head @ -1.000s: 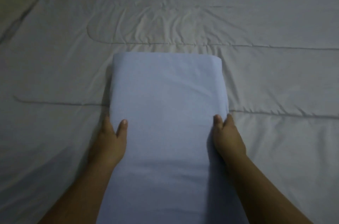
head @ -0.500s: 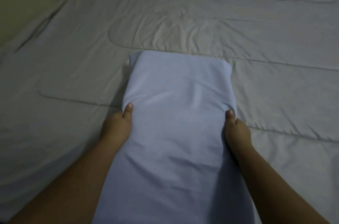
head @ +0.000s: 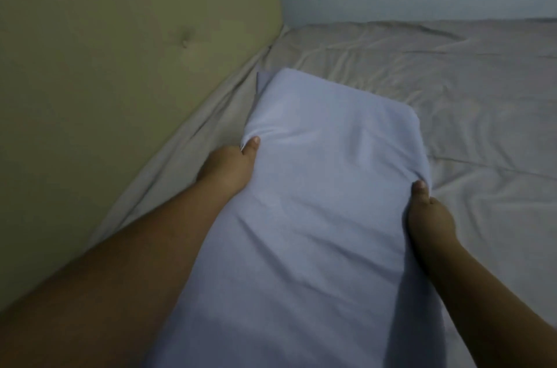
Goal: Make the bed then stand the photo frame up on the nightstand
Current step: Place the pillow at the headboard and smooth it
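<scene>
Both hands, left hand and right hand, now carry the gripped pillow toward the headboard at their left, nearing placement.

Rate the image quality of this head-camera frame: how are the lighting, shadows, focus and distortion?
Head view: dim, flat, bluish light with no glare; soft and smeary throughout, so fabric detail is weak; a dark shadow lies along the pillow beside the right hand; the left hand and forearm look oversized; the headboard edge leans, which suggests wide-angle stretch.
</scene>
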